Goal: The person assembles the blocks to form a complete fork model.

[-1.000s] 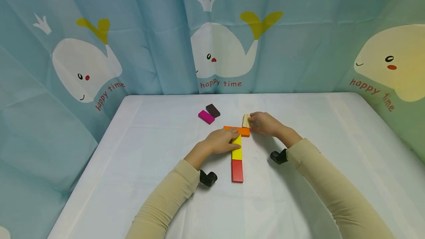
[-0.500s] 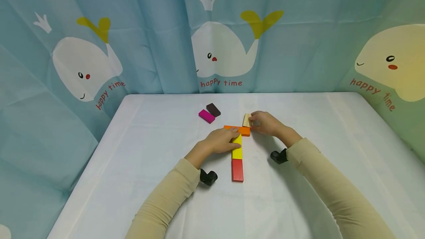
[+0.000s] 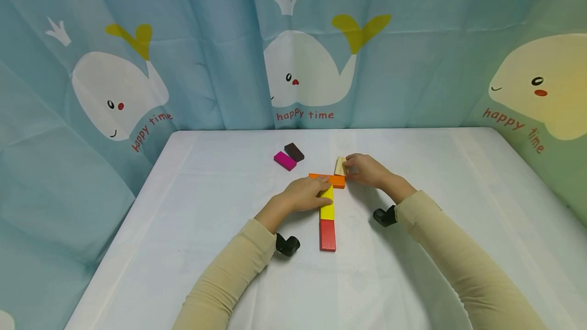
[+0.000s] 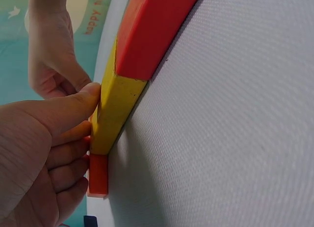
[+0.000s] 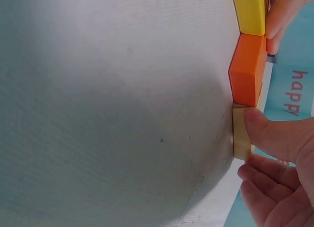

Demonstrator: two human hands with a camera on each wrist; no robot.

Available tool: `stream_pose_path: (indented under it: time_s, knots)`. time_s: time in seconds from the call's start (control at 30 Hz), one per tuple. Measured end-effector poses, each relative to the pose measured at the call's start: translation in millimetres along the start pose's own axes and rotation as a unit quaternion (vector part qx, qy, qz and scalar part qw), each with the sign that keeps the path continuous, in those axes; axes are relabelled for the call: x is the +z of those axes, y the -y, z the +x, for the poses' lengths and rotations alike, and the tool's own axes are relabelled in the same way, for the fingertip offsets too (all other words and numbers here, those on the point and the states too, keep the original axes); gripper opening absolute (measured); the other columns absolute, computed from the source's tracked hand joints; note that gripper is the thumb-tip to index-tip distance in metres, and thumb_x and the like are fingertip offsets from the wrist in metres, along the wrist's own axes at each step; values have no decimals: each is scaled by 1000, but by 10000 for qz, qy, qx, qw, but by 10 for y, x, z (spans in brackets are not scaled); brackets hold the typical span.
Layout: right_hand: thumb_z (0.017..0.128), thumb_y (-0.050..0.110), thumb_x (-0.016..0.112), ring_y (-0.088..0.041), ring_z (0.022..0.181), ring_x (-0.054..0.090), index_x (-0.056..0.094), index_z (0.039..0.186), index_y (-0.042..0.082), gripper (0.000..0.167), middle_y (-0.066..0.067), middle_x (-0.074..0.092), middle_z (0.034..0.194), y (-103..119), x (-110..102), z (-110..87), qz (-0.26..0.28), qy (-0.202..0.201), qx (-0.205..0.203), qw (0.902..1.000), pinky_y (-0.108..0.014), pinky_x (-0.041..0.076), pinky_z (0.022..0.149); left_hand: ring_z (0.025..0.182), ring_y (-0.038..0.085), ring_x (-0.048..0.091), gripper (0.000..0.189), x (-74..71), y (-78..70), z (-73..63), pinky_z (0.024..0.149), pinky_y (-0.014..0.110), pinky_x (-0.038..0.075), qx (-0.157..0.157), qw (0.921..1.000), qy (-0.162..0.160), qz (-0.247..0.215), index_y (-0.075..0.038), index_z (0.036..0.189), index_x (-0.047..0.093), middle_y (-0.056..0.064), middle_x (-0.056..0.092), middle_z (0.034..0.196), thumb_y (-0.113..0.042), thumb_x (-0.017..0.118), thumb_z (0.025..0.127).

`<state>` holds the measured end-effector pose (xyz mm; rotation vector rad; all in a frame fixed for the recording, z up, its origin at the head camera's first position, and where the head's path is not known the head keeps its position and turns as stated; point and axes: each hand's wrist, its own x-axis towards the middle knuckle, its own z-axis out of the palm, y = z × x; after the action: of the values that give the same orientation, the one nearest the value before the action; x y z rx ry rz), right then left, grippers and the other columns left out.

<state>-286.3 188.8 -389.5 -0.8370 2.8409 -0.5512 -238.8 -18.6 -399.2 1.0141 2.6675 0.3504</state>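
Note:
Flat blocks form a T-like shape on the white table: a red block, a yellow block end to end with it, and an orange block laid crosswise beyond. At the orange block's far right stands a pale wooden block, its near end against it. My left hand rests on the blocks, thumb on the yellow one, fingertips over the orange one. My right hand pinches the wooden block, thumb on its right side and fingertips at its far end in the right wrist view.
A magenta block and a dark brown block lie close together farther back, left of the arrangement. Behind the table hangs a blue curtain with whale prints. Black wrist cameras stick out beside both sleeves.

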Motion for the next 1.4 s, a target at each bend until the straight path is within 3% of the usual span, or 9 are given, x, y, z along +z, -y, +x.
stream_pose_path:
  time_s: [0.4, 0.53, 0.63, 0.83, 1.17, 1.4]
  knots:
    - [81, 3, 67, -41, 110, 50, 62, 106, -11, 29, -28, 56, 114, -8, -15, 11, -227, 4, -168, 9996, -50, 39, 94, 116, 17, 50, 42, -48, -43, 37, 84, 28, 45, -7, 9986, -144, 504, -14, 126, 58, 3, 46, 137, -37, 56, 91]
    - [81, 4, 68, -41, 109, 50, 62, 108, -11, 32, -28, 56, 115, -28, -23, 17, -252, 46, -155, 9996, -50, 39, 94, 113, 15, 52, 29, -47, -37, 58, 77, 26, 44, 1, 9980, -267, 570, -14, 109, 65, 2, 49, 134, -36, 56, 91]
    - [80, 3, 69, -41, 108, 50, 62, 107, -11, 32, -28, 55, 114, -47, -26, 25, -252, 46, -185, 9995, -50, 39, 94, 113, 16, 52, 24, -41, -39, 68, 79, 25, 44, 21, 9975, -365, 603, -14, 100, 65, 2, 51, 132, -34, 55, 92]
    - [77, -3, 68, -42, 106, 51, 64, 104, -10, 28, -29, 56, 112, -63, -23, 22, -308, 12, -148, 9994, -51, 40, 92, 122, 14, 45, 39, -14, -56, 83, 96, 30, 39, -34, 9963, -495, 700, -13, 125, 59, 1, 51, 132, -33, 53, 93]
    - [76, -7, 65, -41, 104, 53, 64, 102, -11, 26, -28, 58, 109, -19, -43, 27, -391, -42, -104, 9992, -51, 40, 92, 124, 13, 42, 41, 20, -26, 97, 99, 28, 36, -175, 9948, -753, 670, -12, 128, 56, 0, 48, 135, -34, 52, 94]
    - [78, -6, 66, -41, 109, 50, 59, 112, -13, 36, -29, 55, 115, 39, -87, 32, -247, -70, 12, 9997, -50, 38, 94, 126, 13, 40, 48, 0, 23, 84, 101, 28, 33, -236, 9938, -881, 643, -10, 134, 49, 1, 46, 137, -34, 52, 93]
